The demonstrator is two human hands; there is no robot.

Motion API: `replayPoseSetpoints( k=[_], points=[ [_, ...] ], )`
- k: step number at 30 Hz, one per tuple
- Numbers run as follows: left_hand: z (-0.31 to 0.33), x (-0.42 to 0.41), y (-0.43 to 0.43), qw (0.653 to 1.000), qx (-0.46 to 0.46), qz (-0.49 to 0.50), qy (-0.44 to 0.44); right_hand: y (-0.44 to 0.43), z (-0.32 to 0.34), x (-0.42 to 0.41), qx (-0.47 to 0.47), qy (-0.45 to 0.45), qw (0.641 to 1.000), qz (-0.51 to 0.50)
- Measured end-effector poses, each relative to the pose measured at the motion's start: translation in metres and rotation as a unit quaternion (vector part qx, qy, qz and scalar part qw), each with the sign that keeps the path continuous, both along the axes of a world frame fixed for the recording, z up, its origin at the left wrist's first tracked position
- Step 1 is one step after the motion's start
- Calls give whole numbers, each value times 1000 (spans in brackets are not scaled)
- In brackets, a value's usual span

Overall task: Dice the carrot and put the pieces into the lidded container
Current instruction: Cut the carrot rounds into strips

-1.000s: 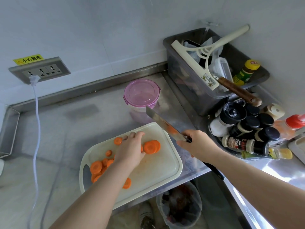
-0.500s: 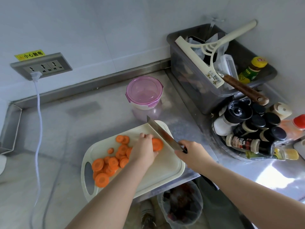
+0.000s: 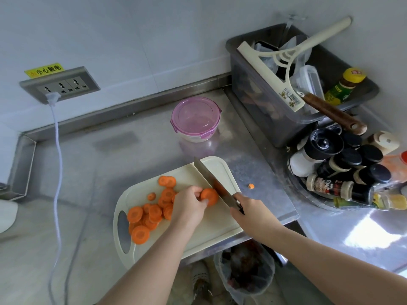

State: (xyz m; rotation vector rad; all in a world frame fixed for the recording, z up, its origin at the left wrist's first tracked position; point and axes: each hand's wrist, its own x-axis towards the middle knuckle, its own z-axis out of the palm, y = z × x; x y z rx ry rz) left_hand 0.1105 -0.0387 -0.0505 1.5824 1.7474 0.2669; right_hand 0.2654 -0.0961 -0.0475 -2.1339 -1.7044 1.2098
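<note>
On the cutting board (image 3: 211,225), the left hand (image 3: 189,205) now pinches a carrot stack (image 3: 210,195); the right hand (image 3: 248,209), gripping the knife (image 3: 209,176), has lowered its blade alongside, ready to dice.

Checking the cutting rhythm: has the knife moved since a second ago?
Yes. The knife has swung away from the lidded container, inward over the cutting board, beside the carrot stack the left hand holds.

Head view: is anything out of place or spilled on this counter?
Yes. One small carrot piece lies on the steel counter, right of the cutting board and apart from it, while the other slices sit on the board. The pink-lidded container is closed and upright.
</note>
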Motion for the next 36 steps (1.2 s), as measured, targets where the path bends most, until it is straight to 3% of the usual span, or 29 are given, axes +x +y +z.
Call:
replayPoseSetpoints(
  k=[7, 15, 20, 30, 36],
  points=[
    [-3, 2, 4, 999, -25, 9, 19, -1, 1, -9, -17, -50, 997, 49],
    [-10, 2, 9, 992, -66, 85, -61, 4, -4, -19, 7, -77, 995, 58],
    [-12, 2, 12, 992, -75, 80, -61, 4, -11, -21, 19, -118, 991, 68],
    [-18, 0, 13, 988, -79, 90, -93, 5, -12, -22, 4, -96, 994, 51],
    [-20, 3, 6, 972, -69, 170, -150, 18, -8, -23, 6, -100, 993, 61]
  ],
)
